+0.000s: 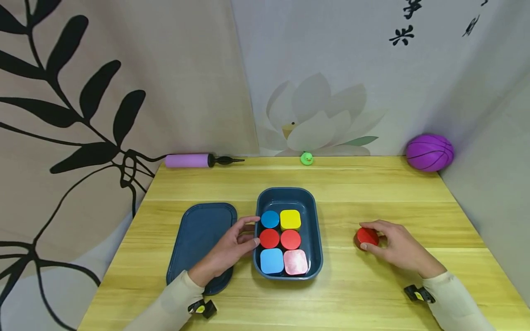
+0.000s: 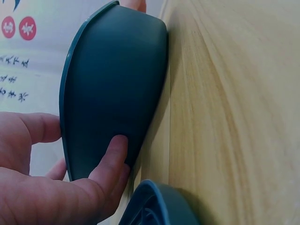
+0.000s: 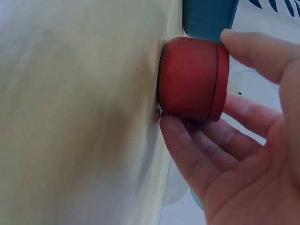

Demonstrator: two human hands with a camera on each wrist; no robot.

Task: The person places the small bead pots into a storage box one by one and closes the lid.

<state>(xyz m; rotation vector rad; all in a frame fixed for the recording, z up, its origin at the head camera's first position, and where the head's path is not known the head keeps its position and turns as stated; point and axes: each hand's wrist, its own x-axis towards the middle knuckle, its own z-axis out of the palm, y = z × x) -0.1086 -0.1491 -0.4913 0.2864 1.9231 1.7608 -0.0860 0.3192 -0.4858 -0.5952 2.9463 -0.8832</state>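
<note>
My right hand (image 1: 398, 247) pinches the red round tin (image 1: 367, 237); my left hand (image 1: 230, 250), fingers spread, touches the navy box (image 1: 313, 230), likely steadying it.

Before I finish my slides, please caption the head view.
The left hand touches a dark-blue rectangular box holding six tins; the right hand grips a round red tin.

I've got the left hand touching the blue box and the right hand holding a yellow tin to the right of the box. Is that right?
Not quite: the tin in the right hand is red, as the right wrist view shows. The left hand does touch the blue box, and the tin is to its right.
</note>
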